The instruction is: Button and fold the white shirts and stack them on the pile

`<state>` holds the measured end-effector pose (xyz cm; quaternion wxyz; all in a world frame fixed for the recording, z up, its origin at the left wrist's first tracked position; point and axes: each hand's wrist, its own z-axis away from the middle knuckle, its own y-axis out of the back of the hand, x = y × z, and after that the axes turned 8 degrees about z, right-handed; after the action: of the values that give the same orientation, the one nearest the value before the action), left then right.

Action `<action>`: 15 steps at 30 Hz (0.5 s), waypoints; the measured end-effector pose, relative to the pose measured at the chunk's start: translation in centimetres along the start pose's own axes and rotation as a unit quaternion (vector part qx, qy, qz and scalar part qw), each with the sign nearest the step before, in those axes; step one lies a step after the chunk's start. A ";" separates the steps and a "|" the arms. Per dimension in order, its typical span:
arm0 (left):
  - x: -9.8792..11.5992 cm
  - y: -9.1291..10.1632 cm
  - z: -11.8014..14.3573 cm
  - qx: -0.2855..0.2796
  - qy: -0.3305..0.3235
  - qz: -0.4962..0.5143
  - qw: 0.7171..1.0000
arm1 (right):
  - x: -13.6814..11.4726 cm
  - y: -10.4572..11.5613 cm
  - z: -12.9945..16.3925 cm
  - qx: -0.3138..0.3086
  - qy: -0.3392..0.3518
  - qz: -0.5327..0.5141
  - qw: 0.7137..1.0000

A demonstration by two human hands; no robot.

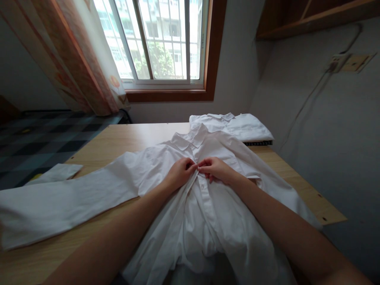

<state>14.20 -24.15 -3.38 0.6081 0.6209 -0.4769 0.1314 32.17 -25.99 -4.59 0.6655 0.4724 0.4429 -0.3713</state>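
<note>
Wooden surface (130,136) before the window (166,43); white shirt (157,164) on it, collar toward the window; left hand (180,172) and right hand (216,168), each grip pinching the front placket (204,196); judged light, soft, crease-prone; best held by placket edges.

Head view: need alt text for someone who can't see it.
A person's left hand and right hand pinch the front opening of a white, long-sleeved, button-front fabric shirt spread over a pale wooden table. Behind it lies a folded white collared garment; beyond is a bright brown-framed glass window.
</note>
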 end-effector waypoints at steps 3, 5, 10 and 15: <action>-0.1 -0.1 0.0 0.002 -0.005 -0.011 1.000 | 0.0 -0.1 -0.1 0.001 -0.002 -0.019 1.000; -0.1 -0.1 0.0 0.004 -0.008 -0.015 1.000 | -0.1 -0.1 0.0 0.005 -0.005 -0.024 1.000; -0.3 -0.1 0.0 0.000 -0.019 -0.024 1.000 | -0.6 -0.4 0.2 0.013 -0.024 -0.022 0.999; -0.4 -0.2 0.0 -0.020 -0.060 -0.058 0.996 | -0.6 -0.9 -0.1 0.058 -0.026 -0.017 0.998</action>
<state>14.10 -24.03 -3.78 0.5972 0.6420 -0.4782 0.0496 31.08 -26.13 -4.30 0.6416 0.4929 0.4114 -0.4197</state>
